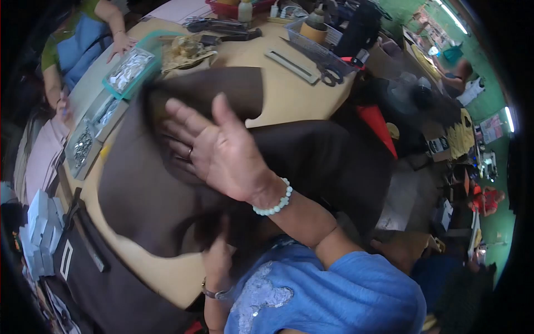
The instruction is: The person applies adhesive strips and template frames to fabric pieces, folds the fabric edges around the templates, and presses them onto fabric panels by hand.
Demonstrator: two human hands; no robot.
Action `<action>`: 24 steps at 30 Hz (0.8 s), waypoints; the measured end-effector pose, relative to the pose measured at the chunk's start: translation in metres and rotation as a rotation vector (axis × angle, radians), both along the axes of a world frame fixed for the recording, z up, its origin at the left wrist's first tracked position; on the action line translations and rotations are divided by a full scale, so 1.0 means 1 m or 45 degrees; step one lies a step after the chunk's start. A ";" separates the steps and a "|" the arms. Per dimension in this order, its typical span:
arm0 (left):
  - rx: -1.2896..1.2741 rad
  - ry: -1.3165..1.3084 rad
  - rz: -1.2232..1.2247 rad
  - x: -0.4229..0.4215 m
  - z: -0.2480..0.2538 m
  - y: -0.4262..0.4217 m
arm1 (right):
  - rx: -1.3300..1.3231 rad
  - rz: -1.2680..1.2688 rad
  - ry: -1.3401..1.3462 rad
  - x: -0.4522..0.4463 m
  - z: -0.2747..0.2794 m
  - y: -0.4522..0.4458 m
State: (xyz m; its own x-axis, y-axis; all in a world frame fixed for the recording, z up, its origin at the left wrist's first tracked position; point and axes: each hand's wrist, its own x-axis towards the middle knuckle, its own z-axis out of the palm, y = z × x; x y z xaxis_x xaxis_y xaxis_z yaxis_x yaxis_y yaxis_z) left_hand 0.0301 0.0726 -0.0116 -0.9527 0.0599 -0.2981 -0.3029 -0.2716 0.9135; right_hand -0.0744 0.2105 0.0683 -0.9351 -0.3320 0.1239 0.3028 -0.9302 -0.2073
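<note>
A large sheet of dark brown leather-like material (130, 183) lies bent and folded over the table, its upper part curling up. My right hand (214, 147), with a ring and a pale bead bracelet, is open over the sheet, palm towards me and fingers stretched to the upper left. Its fingertips are in front of the fold; whether they touch it is unclear. My left hand (218, 259), with a wristwatch, is at the sheet's near edge, thumb up against the material. It is blurred, but looks closed on that edge, with the fingers partly hidden.
On the pale table (233, 53) are scissors (330, 75), a metal ruler-like bar (292, 65), a grey basket (317, 47) and trays of metal pieces (83, 146). A hammer-like tool (89, 234) lies at left. Another person's hand (119, 44) rests near a teal tray (129, 72).
</note>
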 end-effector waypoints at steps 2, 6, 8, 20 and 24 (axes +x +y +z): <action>0.333 -0.140 0.327 -0.003 0.007 -0.020 | 1.017 -0.372 0.462 -0.008 -0.027 -0.012; -0.006 0.032 0.534 0.009 0.025 -0.078 | 2.915 -0.814 0.975 0.002 -0.062 0.006; -0.301 0.101 0.553 0.020 0.023 -0.110 | 3.157 -0.619 1.003 0.014 -0.091 0.019; -1.719 0.740 -0.108 0.008 0.035 -0.041 | 3.190 -0.432 0.666 0.089 -0.058 0.028; -1.758 0.655 -0.321 0.009 -0.001 -0.021 | 3.134 -0.540 0.832 0.052 -0.068 0.020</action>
